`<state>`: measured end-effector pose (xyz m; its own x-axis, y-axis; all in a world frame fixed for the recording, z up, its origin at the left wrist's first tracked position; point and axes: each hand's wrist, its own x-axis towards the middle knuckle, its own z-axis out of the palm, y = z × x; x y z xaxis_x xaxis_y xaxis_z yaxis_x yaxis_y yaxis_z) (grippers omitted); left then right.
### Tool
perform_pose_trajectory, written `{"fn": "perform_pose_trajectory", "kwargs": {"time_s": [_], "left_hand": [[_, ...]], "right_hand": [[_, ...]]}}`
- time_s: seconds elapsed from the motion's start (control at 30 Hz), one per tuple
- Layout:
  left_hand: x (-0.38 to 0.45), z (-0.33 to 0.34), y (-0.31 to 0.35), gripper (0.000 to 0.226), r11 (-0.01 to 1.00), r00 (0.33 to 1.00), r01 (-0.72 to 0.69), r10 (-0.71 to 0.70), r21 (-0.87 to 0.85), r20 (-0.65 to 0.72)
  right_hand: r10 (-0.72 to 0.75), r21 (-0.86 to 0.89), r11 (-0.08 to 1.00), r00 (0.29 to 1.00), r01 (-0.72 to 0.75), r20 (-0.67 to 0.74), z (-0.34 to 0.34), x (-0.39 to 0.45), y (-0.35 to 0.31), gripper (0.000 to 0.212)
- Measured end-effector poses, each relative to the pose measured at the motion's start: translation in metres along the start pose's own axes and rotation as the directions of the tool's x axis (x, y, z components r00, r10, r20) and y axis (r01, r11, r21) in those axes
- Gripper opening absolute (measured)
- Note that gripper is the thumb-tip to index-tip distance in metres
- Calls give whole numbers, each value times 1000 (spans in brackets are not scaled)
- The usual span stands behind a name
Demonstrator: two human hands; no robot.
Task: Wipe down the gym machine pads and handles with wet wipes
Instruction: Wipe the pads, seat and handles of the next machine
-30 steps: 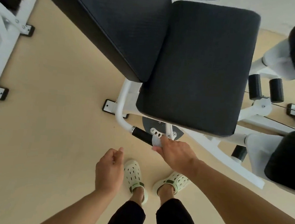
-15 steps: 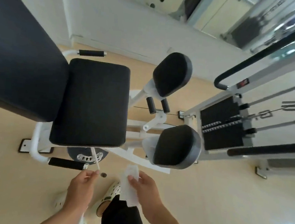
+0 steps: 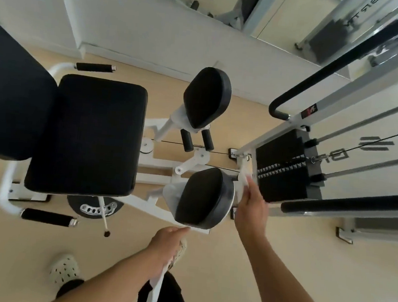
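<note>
Fingers of the right hand (image 3: 251, 208) pinch a white wet wipe (image 3: 243, 178) against the right edge of the near oval pad (image 3: 201, 196). Beneath that pad's lower edge, the left hand (image 3: 165, 243) touches the white frame, with a white strip (image 3: 156, 288) hanging below it; its grip is hidden, so I cannot tell how it is held. Left of the pad sits the square black seat (image 3: 87, 135), with a black handle (image 3: 46, 217) below it and another (image 3: 95, 67) above. A second oval pad (image 3: 206, 96) stands further off. A weight stack (image 3: 285, 164) lies right of the hands.
</note>
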<state>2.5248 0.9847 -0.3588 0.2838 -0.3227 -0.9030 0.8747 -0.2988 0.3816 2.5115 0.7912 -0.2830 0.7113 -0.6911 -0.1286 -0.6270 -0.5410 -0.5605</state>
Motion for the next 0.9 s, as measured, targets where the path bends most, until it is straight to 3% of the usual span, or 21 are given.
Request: {"fn": "perform_pose_trajectory", "kwargs": {"time_s": [0.03, 0.1, 0.17, 0.2, 0.23, 0.33, 0.43, 0.53, 0.6, 0.67, 0.77, 0.9], "left_hand": [[11, 12, 0, 38, 996, 998, 63, -63, -59, 0], [29, 35, 2, 44, 968, 984, 177, -181, -180, -7], [40, 57, 4, 54, 924, 966, 241, -258, -296, -19], [44, 66, 5, 62, 901, 958, 260, -285, -348, -22], [48, 76, 6, 67, 875, 951, 275, -309, -399, -22], [55, 101, 8, 77, 799, 936, 311, -350, -515, 22], [58, 118, 12, 72, 695, 934, 284, -357, -660, 25], [59, 119, 13, 69, 587, 934, 274, -351, -762, 66], [56, 116, 16, 70, 543, 934, 249, -354, -802, 50], [55, 111, 18, 75, 546, 925, 186, -377, -817, -41], [53, 98, 23, 91, 619, 856, 57, -435, -784, -281], [47, 68, 35, 70, 761, 744, -115, -360, -639, -562]], "right_hand": [[-97, -84, 990, 975, 116, 200, 12, 8, 13, 47], [-295, -228, 848, 783, 479, 548, 37, 18, 39, 46], [-426, -316, 543, 579, 778, 695, 48, 27, 55, 50], [-439, -347, 422, 524, 837, 730, 48, 38, 56, 53], [-438, -353, 370, 497, 859, 750, 49, 57, 58, 54], [-394, -324, 447, 508, 834, 766, 49, 110, 47, 52], [-283, -264, 615, 521, 743, 805, 48, 140, 40, 46], [-228, -203, 805, 607, 558, 762, 50, 133, 46, 41], [-224, -210, 842, 677, 497, 701, 54, 121, 54, 41], [-191, -238, 860, 717, 451, 670, 54, 108, 57, 42], [-157, -288, 833, 702, 472, 695, 48, 89, 54, 35], [-29, -228, 921, 640, 315, 768, 49, 60, 34, 36]]}}
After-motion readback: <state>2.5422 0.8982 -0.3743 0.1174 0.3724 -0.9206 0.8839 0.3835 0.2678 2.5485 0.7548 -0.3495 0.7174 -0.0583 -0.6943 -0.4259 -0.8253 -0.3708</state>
